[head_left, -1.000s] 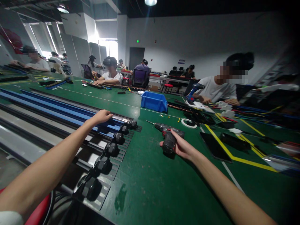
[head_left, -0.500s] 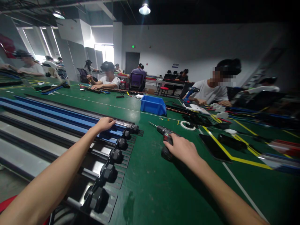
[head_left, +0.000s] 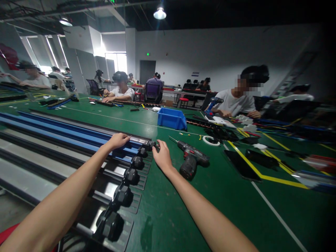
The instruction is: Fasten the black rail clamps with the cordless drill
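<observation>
Head view: long bars (head_left: pixel 60 123) at bench's (head_left: pixel 168 217) near edge. Left hand (head_left: pixel 118 140) rests on far bar, grip unclear. Black caps (head_left: pixel 111 225) already on bar ends; work left, can't tell. Right hand (head_left: pixel 162 155) bent at far cap (head_left: pixel 153 144), hold unclear. Drill (head_left: pixel 190 159) lies beside, untouched.

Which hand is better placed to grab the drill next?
Right, probably: the right hand is close to the drill, while the left hand is farther away, over the long bars.

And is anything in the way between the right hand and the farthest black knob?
Nothing visible stands between the right hand and the farthest black knob. The fingertips are right by it, though I can't tell if they touch. The drill lies on the hand's other side, out of the way.
</observation>
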The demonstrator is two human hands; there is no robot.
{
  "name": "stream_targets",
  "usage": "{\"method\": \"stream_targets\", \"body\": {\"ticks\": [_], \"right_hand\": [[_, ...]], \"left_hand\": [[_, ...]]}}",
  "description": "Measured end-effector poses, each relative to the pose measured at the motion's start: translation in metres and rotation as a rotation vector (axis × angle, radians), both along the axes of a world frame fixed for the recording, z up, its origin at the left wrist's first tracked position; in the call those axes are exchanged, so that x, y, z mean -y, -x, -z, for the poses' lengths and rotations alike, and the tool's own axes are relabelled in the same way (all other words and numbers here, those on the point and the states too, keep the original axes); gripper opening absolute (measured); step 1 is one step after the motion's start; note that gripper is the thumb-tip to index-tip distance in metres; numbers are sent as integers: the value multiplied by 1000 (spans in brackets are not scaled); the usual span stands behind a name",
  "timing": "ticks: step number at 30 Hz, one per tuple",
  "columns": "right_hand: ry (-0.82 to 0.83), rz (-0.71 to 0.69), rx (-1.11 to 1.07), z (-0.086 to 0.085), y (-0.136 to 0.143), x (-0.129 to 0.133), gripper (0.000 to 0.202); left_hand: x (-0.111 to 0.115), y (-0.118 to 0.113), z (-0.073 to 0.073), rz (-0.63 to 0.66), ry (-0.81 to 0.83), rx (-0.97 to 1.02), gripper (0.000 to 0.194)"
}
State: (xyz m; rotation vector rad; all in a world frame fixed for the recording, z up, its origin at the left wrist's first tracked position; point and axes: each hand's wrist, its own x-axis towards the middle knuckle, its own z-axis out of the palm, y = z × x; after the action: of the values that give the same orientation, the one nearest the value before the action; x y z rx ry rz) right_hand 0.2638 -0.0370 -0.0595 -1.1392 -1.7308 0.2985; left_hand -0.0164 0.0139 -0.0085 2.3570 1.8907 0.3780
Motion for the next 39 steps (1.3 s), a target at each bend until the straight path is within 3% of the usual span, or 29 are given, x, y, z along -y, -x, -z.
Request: {"method": "stream_targets", "body": {"ticks": [4, 13, 23, 39], "right_hand": [[-5, -39, -44, 11, -6, 0, 38], [-47, -128, 18, -1, -10, 11, 45], [15, -295, 52, 7, -10, 7, 54], [9, -469, 126, 1, -10, 9, 78]], "left_hand": [[-3, 0, 4, -17, -18, -16, 55], [-1, -3, 5, -48, -49, -37, 58], [-5, 0, 8, -141, -73, -110, 58], [2, -6, 1, -64, -100, -105, 59]]}}
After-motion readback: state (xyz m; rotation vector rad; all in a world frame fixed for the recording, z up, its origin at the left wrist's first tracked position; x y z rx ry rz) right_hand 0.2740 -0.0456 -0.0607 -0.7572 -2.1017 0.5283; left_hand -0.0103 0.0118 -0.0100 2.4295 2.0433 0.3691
